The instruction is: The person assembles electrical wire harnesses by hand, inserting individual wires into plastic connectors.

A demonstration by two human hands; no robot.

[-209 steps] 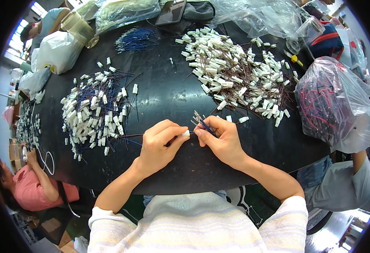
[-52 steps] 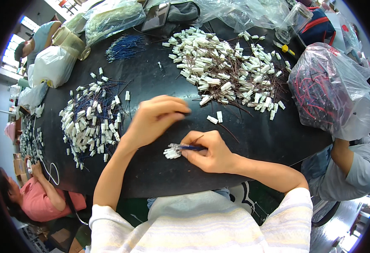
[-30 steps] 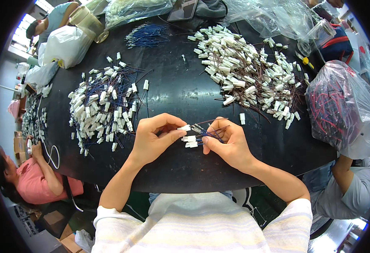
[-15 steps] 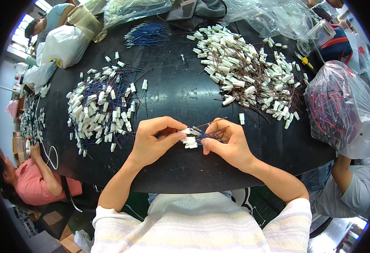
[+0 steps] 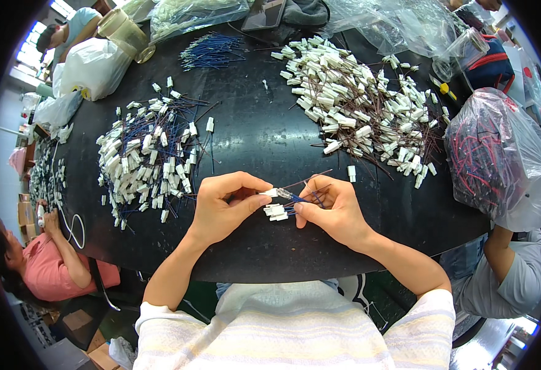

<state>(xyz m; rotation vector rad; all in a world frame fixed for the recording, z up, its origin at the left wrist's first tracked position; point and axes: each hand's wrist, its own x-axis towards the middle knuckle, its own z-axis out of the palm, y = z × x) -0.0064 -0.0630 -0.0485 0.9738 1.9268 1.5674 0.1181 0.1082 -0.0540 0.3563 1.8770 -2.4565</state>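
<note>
Near the table's front edge, my left hand [image 5: 228,203] pinches a white plastic connector [image 5: 271,193] between thumb and forefinger. My right hand [image 5: 333,209] is closed on thin blue wires [image 5: 297,198], whose metal-tipped ends meet the connector's right side. How far they reach into it I cannot tell. Several more white connectors [image 5: 276,213] with wires hang just below, their wires running into my right hand. A dark brown wire sticks up between the hands. Ahead on the left lies a pile of white connectors with blue wires [image 5: 150,148].
A larger pile of white connectors with brown wires [image 5: 356,105] spreads at the right. Loose blue wires [image 5: 212,50] lie at the back of the black table [image 5: 252,145]. A clear bag of red and dark wires [image 5: 498,160] stands far right. People sit on both sides.
The blue wires' metal-tipped ends now sit closer to the connector in my left hand. Both hands have otherwise barely moved.
</note>
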